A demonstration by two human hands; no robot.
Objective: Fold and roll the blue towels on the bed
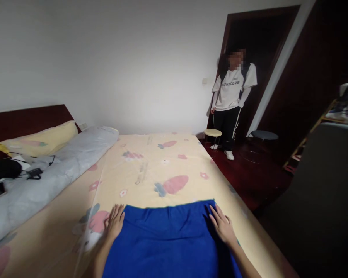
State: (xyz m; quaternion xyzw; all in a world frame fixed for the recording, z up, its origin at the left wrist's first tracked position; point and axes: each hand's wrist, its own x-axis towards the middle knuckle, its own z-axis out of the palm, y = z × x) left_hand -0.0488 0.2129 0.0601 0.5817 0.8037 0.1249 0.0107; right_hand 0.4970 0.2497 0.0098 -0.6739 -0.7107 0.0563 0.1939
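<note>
A blue cloth [165, 239] lies spread over the near part of the bed, with small creases along its far edge. My left hand [115, 221] rests flat at the cloth's far left corner, fingers stretched out, partly on the patterned bedsheet [145, 162]. At the far right corner, my right hand [222, 225] lies with its fingers extended over the cloth's edge. Neither hand grips anything. The near end of the cloth runs out of the bottom of the view.
A grey rolled bundle [60, 170] and a yellow pillow [43, 139] lie by the headboard [29, 117], with a black cable and adapter [34, 173]. A person [232, 92] stands at the doorway beside a yellow stool [212, 133] and a dark stool [263, 135].
</note>
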